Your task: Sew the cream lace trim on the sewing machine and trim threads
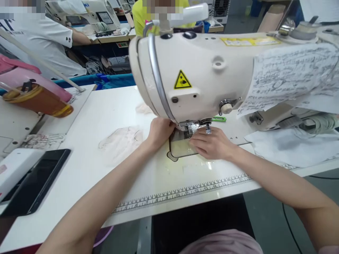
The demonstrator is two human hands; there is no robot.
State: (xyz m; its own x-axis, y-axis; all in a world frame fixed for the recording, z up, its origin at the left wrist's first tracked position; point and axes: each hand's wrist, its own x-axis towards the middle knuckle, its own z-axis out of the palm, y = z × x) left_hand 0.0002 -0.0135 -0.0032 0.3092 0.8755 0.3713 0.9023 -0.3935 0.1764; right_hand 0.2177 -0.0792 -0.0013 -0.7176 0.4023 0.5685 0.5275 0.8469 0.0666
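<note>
A white sewing machine stands over the table, with its presser foot above a metal plate. My left hand is left of the foot, fingers curled in and partly hidden under the machine head. A scrap of pale fabric shows by its fingertips. On the right of the foot rests my right hand, its fingers bent and pressed together close to the needle area. What lies under them is hidden. To the left on the table lies a thin pale fabric piece with loose threads along its edge.
A ruler strip runs along the front edge. Behind the machine lies a green thread snipper. White cloth is at right. A black phone, amber cup and pink bottle stand left. Two people sit beyond.
</note>
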